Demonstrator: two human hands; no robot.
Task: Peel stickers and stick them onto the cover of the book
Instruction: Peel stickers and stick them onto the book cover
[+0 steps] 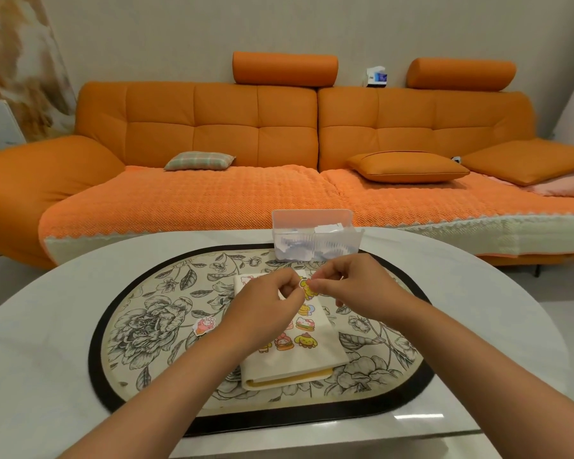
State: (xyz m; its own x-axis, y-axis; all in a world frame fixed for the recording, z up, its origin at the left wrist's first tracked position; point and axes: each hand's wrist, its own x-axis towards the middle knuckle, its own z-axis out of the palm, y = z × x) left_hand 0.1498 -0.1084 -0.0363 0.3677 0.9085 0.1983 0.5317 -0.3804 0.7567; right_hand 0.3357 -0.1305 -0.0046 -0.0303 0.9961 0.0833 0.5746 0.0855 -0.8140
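no text readable — small box (377, 76) print blurred.

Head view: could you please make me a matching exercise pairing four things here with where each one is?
Things:
1 pink sticker
2 clear plastic box
3 plaid cushion
4 small sticker

Places:
A on the orange sofa
B pinched between left hand and right hand, above the book
C on the floral mat, left of the book
D at the mat's far edge

Pairs: 1-C; 2-D; 3-A; 4-B
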